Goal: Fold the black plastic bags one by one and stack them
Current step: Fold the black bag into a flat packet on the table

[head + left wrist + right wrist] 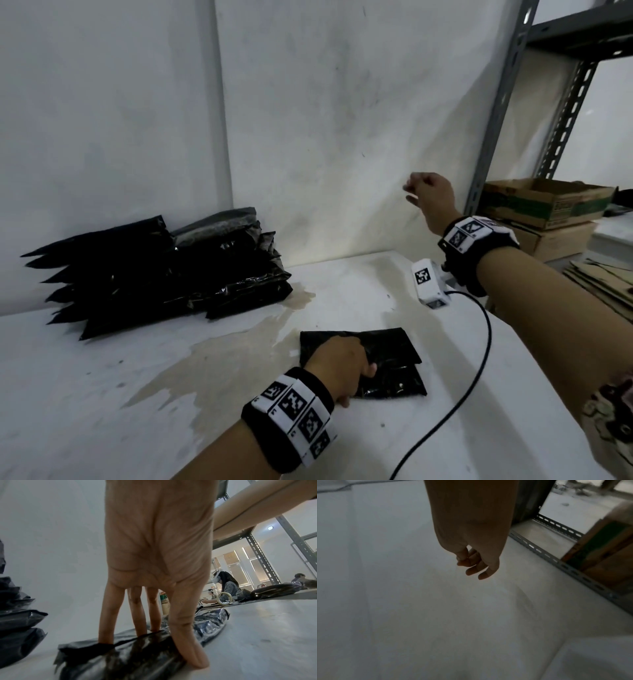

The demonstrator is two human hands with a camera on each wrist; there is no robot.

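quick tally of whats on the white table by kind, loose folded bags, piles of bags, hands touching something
folded black bag lying apart near the front: 1
pile of black bags by the wall: 1, too overlapped to count the bags in it
hands touching a bag: 1, the left hand
total: 3

stack left, folded bag right (nearer)

A stained white table meets a white wall beside grey slotted-metal shelving.

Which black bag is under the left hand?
The lone folded black bag near the table's front, gripped by the left hand; the other bags sit stacked against the wall.
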